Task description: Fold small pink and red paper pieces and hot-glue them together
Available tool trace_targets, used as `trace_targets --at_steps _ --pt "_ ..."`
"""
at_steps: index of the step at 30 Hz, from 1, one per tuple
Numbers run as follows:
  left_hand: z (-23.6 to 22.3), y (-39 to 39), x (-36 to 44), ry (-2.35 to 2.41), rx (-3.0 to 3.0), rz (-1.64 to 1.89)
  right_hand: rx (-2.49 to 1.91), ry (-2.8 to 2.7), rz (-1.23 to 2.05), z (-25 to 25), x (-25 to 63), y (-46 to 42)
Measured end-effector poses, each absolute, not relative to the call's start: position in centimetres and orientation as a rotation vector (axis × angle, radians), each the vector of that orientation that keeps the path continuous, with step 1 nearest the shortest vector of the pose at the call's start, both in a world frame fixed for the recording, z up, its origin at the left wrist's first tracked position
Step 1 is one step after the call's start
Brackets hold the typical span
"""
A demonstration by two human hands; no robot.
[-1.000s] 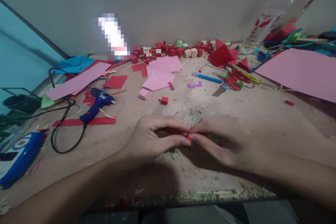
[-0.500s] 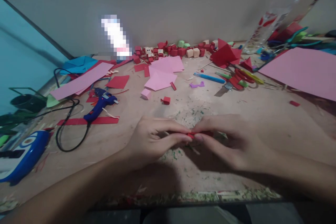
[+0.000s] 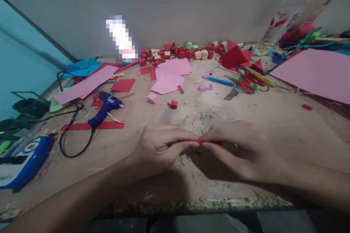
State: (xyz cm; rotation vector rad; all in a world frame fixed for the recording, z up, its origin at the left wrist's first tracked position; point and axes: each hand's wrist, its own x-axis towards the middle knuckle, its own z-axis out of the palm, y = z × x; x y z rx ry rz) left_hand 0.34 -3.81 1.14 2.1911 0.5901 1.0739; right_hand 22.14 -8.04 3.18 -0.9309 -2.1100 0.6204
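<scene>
My left hand (image 3: pixel 161 149) and my right hand (image 3: pixel 240 149) meet fingertip to fingertip low over the worn table (image 3: pixel 273 116). Both pinch a small red paper piece (image 3: pixel 199 141) between thumb and forefinger; only a sliver of it shows, the rest is hidden by my fingers. Green and red paper crumbs lie on the table just under and behind the hands.
A blue glue gun (image 3: pixel 105 111) with a black cable lies at left on a red paper strip (image 3: pixel 91 126). Pink sheets (image 3: pixel 168 76), small red and tan paper cubes (image 3: pixel 180 52), red scissors (image 3: pixel 253 78), a blue pen (image 3: pixel 218 81) and a large pink sheet (image 3: pixel 314 74) lie further back.
Both hands stayed together on the red piece, with the fingertips shifting slightly and pressing closer on it. The view moved a little.
</scene>
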Motion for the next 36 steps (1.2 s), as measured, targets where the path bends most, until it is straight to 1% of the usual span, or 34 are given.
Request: trace_targets --at_steps 4,10,16,21,27,32,36 --pt "1.23 -3.60 0.35 0.591 2.155 1.049 -0.923 -2.107 0.614 3.28 22.13 -7.95" --pt "1.43 -3.27 0.33 0.625 2.080 1.039 -1.110 -1.992 0.726 3.50 21.93 -7.61" --pt "1.56 -3.31 0.53 0.668 1.983 0.942 -1.014 -2.045 0.725 3.42 22.26 -7.63" --pt "1.20 -3.29 0.75 0.647 1.863 1.046 -0.992 -2.052 0.720 3.56 22.21 -7.63" --pt "0.89 -3.50 0.74 0.587 1.920 1.037 -1.005 -2.011 0.737 3.36 22.16 -7.53" --pt "0.63 -3.94 0.90 0.649 2.044 1.093 -1.061 -1.949 0.783 3.09 22.06 -7.54" --pt "0.71 -4.20 1.11 0.697 2.032 1.144 -1.094 -1.914 0.795 3.08 21.95 -7.51"
